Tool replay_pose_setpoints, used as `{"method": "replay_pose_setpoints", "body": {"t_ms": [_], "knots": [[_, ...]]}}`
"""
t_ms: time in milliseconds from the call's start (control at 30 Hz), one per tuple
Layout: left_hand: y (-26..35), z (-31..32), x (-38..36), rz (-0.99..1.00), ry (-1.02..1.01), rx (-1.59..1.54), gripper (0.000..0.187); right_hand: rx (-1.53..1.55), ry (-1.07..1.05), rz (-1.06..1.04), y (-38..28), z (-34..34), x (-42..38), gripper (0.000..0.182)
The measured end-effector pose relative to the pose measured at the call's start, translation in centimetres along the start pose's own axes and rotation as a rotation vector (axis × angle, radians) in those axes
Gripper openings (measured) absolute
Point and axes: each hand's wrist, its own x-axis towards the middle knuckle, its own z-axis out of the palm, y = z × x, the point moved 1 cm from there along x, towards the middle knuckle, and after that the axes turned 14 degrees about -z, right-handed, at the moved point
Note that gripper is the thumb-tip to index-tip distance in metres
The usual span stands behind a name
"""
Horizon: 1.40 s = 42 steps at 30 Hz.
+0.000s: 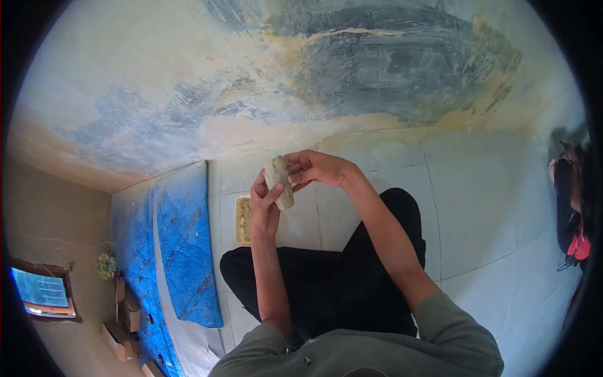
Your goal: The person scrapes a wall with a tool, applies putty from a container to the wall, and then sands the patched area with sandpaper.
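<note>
A pale, elongated object (277,181), mottled with greenish-grey patches, is held up in front of the wall base. My left hand (264,204) is wrapped round its lower left side, with the thumb across its front. From the right, my right hand (309,169) reaches it with bent fingers that touch its upper right edge. Whether those fingers pinch something small, I cannot make out. Below and left of the hands, a yellowish rectangular container (242,220) stands on the tiles, partly hidden by my left forearm.
A blue sheet or mat (185,251) lies at the left, with cardboard boxes (122,327) beyond it. The stained wall (389,69) rises ahead. Dark and red items (575,232) are at the far right. My crossed legs rest on the tiled floor (471,201).
</note>
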Motion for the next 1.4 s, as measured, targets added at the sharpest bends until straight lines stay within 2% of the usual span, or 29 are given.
{"method": "replay_pose_setpoints", "body": {"t_ms": [33, 100, 233, 300, 333, 433, 533, 633, 800, 933, 1000, 1133, 1233, 1367, 1400], "knots": [[0.0, -0.6, -0.2, -0.002, 0.001, 0.003, 0.045, -0.047, -0.031, 0.038, -0.1, 0.1, 0.0, 0.046], [-0.2, -1.6, -0.5, -0.23, -0.2, -0.255, 0.059, -0.088, -0.026, 0.065, -0.6, 0.2, -0.2, 0.044], [-0.3, -0.5, -0.3, -0.219, -0.159, -0.098, 0.065, -0.088, -0.027, 0.075, -0.6, -0.1, -0.2, 0.037], [0.2, 0.9, -0.2, -0.089, -0.184, -0.135, 0.065, -0.069, 0.005, 0.056, -0.9, -0.2, -0.2, 0.035], [0.4, 1.0, -0.1, -0.092, -0.171, -0.136, 0.065, -0.056, 0.032, 0.036, -1.1, -0.1, -0.2, 0.033], [0.7, 0.9, 0.4, -0.062, -0.122, -0.161, 0.042, -0.022, 0.077, 0.002, -1.5, -0.1, -0.3, 0.035], [0.2, 0.6, 1.4, -0.049, -0.026, -0.101, 0.032, 0.023, 0.202, -0.005, -0.9, -0.3, -0.2, 0.031], [-0.3, 0.3, 2.3, -0.029, 0.007, -0.079, 0.025, 0.015, 0.174, -0.095, -0.2, -1.1, -0.2, 0.026], [-1.0, -1.9, 4.1, -0.076, 0.038, 0.005, 0.026, -0.084, 0.247, -0.186, 0.9, -1.4, 0.3, 0.024], [-2.8, -5.1, 5.6, -0.145, -0.045, -0.068, 0.028, -0.246, 0.195, -0.142, 1.1, -0.5, 0.6, 0.026], [-3.9, -6.6, 5.6, -0.134, -0.035, -0.075, 0.028, -0.257, 0.158, -0.05, 1.9, -0.1, 0.6, 0.032], [-6.1, -8.9, 5.9, -0.227, 0.093, -0.128, 0.017, -0.517, 0.158, 0.023, 4.6, -1.0, 1.4, 0.037], [-7.6, -10.0, 6.3, -0.223, 0.131, -0.173, 0.017, -0.542, 0.229, 0.201, 4.9, -1.0, 1.6, 0.038], [-7.7, -10.6, 6.6, -0.228, 0.176, -0.172, 0.019, -0.484, 0.265, 0.234, 6.3, -1.7, 2.0, 0.038], [-7.5, -10.6, 6.6, -0.206, 0.201, -0.142, 0.021, -0.477, 0.328, 0.273, 6.5, -1.7, 2.2, 0.039]]}}
